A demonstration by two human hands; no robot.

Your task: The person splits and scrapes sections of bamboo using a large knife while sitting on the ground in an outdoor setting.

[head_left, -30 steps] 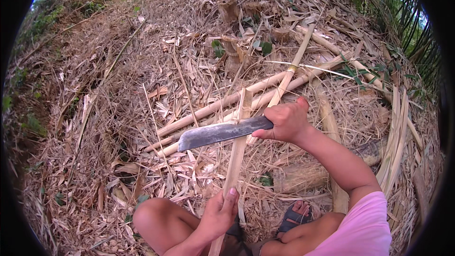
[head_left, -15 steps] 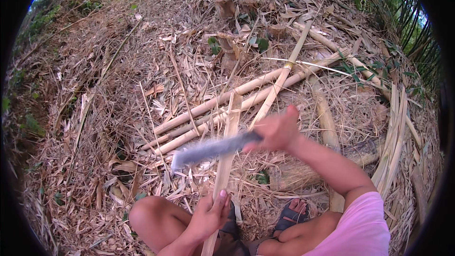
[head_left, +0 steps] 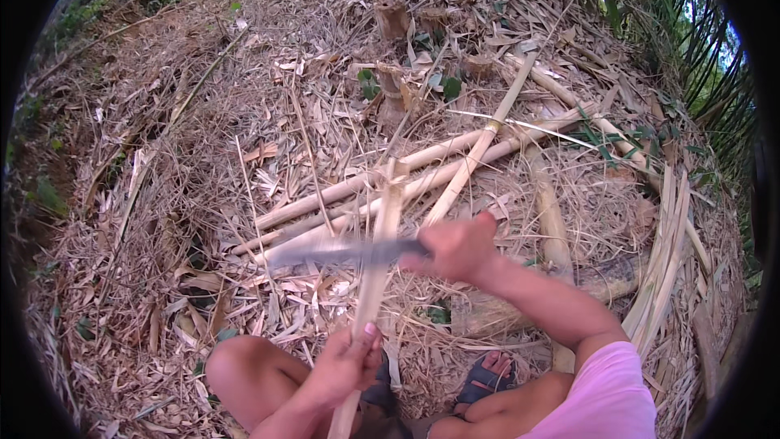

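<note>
My left hand [head_left: 348,364] is closed around a pale split bamboo strip [head_left: 370,297], which slants up and away from between my knees. In my right hand [head_left: 459,249] is the dark handle of a machete [head_left: 337,254]. Its grey blade, smeared by motion, points left and lies across the strip, above my left hand. The blur hides whether the edge is touching the strip. The strip's far end overlaps the bamboo poles [head_left: 443,180] on the ground.
A thick log [head_left: 520,309] lies at the right, beside a shorter bamboo piece [head_left: 555,215]. Long split strips [head_left: 668,252] are bundled at the far right. Cut stumps [head_left: 392,16] stand at the back. Dry leaves and shavings [head_left: 195,219] cover the slope. My sandalled foot [head_left: 487,375] is near the log.
The machete has swung from a slant to nearly level, and my right hand has moved slightly left and nearer. The strip, still in my left hand, has shifted slightly left.
</note>
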